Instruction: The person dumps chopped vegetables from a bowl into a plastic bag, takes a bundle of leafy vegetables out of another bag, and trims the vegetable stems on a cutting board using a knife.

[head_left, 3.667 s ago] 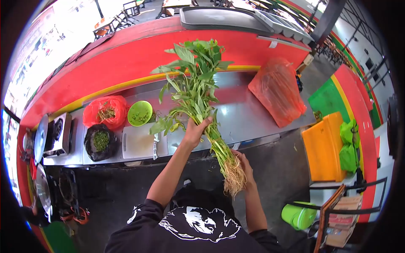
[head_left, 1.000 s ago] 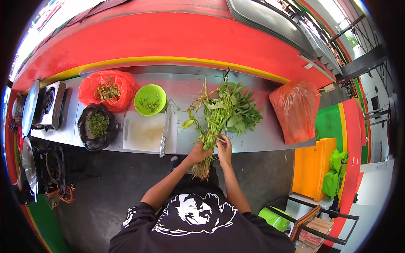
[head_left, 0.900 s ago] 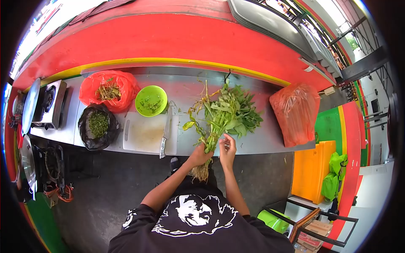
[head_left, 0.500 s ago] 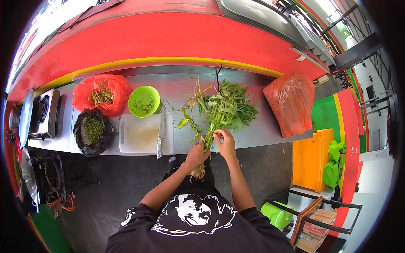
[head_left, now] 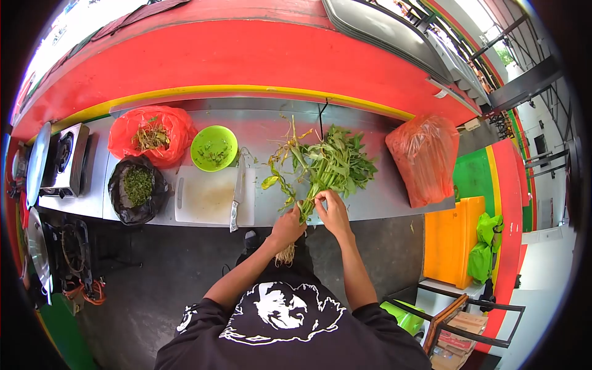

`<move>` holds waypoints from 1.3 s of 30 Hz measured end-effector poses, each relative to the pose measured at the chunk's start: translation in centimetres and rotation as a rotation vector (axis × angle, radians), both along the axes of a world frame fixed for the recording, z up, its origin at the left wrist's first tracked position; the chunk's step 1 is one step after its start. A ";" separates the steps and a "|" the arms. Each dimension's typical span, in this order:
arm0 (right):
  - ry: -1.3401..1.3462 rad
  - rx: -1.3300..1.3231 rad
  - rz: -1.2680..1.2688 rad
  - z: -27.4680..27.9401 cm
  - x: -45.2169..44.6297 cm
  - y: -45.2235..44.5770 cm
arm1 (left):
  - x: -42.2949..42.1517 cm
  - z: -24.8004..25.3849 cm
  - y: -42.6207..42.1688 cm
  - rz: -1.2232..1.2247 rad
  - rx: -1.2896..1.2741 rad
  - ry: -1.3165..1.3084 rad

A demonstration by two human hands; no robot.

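Observation:
A bunch of leafy greens [head_left: 338, 165] lies over the steel table's front edge, its leaves spread on the tabletop and its pale roots [head_left: 285, 254] hanging below the edge. My left hand [head_left: 287, 228] is wrapped round the lower stems, just above those roots. Close beside it, my right hand [head_left: 333, 214] is closed in a pinch at the right side of the stems; the exact piece between its fingertips is too small to make out. Some yellowed leaves [head_left: 269, 182] stick out on the bunch's left side.
Left of the bunch are a knife [head_left: 237, 194] on a white cutting board [head_left: 206, 200], a green bowl [head_left: 214, 148], a red bag [head_left: 179, 126] of scraps and a black bag [head_left: 155, 200] of chopped greens. A gas stove [head_left: 66, 160] stands far left, a filled red bag [head_left: 423, 161] at right.
The view has shifted slightly. My right hand has barely moved at the stems, and my left hand keeps its hold.

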State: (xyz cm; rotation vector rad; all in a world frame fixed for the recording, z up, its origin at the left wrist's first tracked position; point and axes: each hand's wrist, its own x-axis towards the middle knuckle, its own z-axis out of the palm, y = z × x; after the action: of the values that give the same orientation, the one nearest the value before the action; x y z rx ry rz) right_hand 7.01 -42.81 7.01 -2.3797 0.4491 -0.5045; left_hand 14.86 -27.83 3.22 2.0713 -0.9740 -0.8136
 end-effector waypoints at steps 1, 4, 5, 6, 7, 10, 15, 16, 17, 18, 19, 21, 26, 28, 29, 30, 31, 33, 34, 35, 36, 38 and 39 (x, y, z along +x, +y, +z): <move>0.000 -0.004 -0.001 0.1 -0.1 0.0 | 0.0 0.0 0.0 -0.003 0.011 -0.011; 0.065 0.177 0.003 0.4 -0.4 -0.3 | -0.2 0.1 -0.3 -0.026 0.020 -0.011; 0.025 0.202 -0.002 0.4 -0.4 -0.3 | -0.4 0.2 -0.3 -0.030 0.045 -0.024; 0.025 0.200 -0.005 0.9 -0.3 -0.3 | -0.7 0.1 -0.4 -0.033 0.069 -0.038; 0.061 0.268 0.019 1.4 -0.3 -0.3 | -0.8 -0.5 -0.5 -0.053 0.089 -0.052; 0.061 0.323 0.065 2.2 0.1 -0.4 | -1.4 -1.1 -0.3 -0.042 0.079 -0.096; 0.000 0.426 -0.146 1.0 0.0 0.8 | -2.0 -0.9 -0.4 -0.015 0.045 -0.093; -0.016 0.479 -0.266 0.8 -0.2 1.1 | -2.0 -0.7 -0.4 -0.007 0.044 -0.086; 0.011 0.478 -0.308 0.5 -0.3 1.2 | -2.1 -0.6 -0.4 -0.002 0.044 -0.084; 0.014 0.479 -0.305 0.4 -0.3 1.3 | -2.1 -0.4 -0.4 -0.008 0.064 -0.098; 0.045 0.455 -0.341 0.3 -0.4 1.4 | -2.2 -0.2 -0.3 -0.017 0.086 -0.112; 0.056 0.342 -0.365 0.1 -0.3 1.5 | -2.3 0.0 -0.2 -0.029 0.095 -0.120; 0.027 0.295 -0.195 0.5 -0.7 2.0 | -2.8 -0.2 -0.4 -0.046 0.088 -0.138; 0.046 0.174 -0.064 0.8 -1.3 2.5 | -2.5 -0.7 -0.5 -0.003 0.035 -0.098; 0.085 0.120 -0.047 0.7 -1.7 2.7 | -2.2 -1.1 -0.5 0.014 -0.024 -0.060; 0.082 0.120 -0.048 0.5 -2.0 2.9 | -2.0 -1.2 -0.6 0.013 -0.024 -0.062; 0.034 0.139 -0.093 0.4 -2.3 3.2 | -1.8 -1.4 -0.6 0.033 -0.033 -0.038; -0.086 0.121 -0.200 -0.4 -2.7 3.6 | -1.6 -1.5 -0.4 0.075 -0.110 0.004; -0.088 0.122 -0.202 -0.9 -2.9 3.5 | -1.6 -1.3 -0.4 0.073 -0.108 0.002; -0.119 0.143 -0.272 -1.3 -3.1 3.3 | -1.5 -1.1 -0.3 0.071 -0.098 -0.002; -0.151 0.163 -0.344 -1.6 -3.2 3.2 | -1.5 -1.0 -0.3 0.066 -0.087 -0.006; -0.173 0.203 -0.413 -2.5 -3.2 2.4 | -1.6 -0.8 -0.5 0.051 -0.073 -0.005; -0.186 0.327 -0.453 -2.5 -2.9 2.1 | -1.6 -0.5 -0.5 0.042 -0.062 -0.005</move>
State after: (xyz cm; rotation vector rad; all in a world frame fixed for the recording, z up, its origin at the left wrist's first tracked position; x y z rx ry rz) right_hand 4.15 -40.71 4.53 -1.8961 0.9172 -0.7812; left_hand 13.22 -28.37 2.71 2.0348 -0.9436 -0.7474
